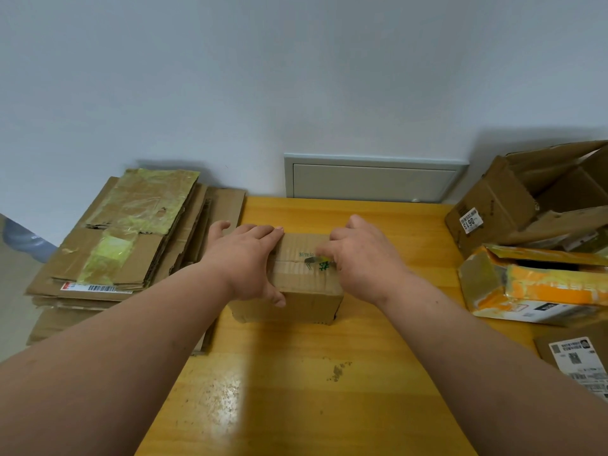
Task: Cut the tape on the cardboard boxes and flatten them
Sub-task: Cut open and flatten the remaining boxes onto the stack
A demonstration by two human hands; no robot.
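Note:
A small brown cardboard box (306,284) stands on the yellow wooden table (296,390), its top seam sealed with clear tape bearing green print. My left hand (246,258) lies on the left part of the box top, fingers straight over the far edge and thumb down the front face. My right hand (358,255) grips a small knife (317,259) whose metal blade tip sits on the taped seam near the middle of the top.
A stack of flattened cardboard (131,245) lies at the left. At the right stand an open brown box (513,209), a yellow-taped open box (539,287) and a labelled box (579,360) at the table's edge. A grey wall panel (371,179) sits behind.

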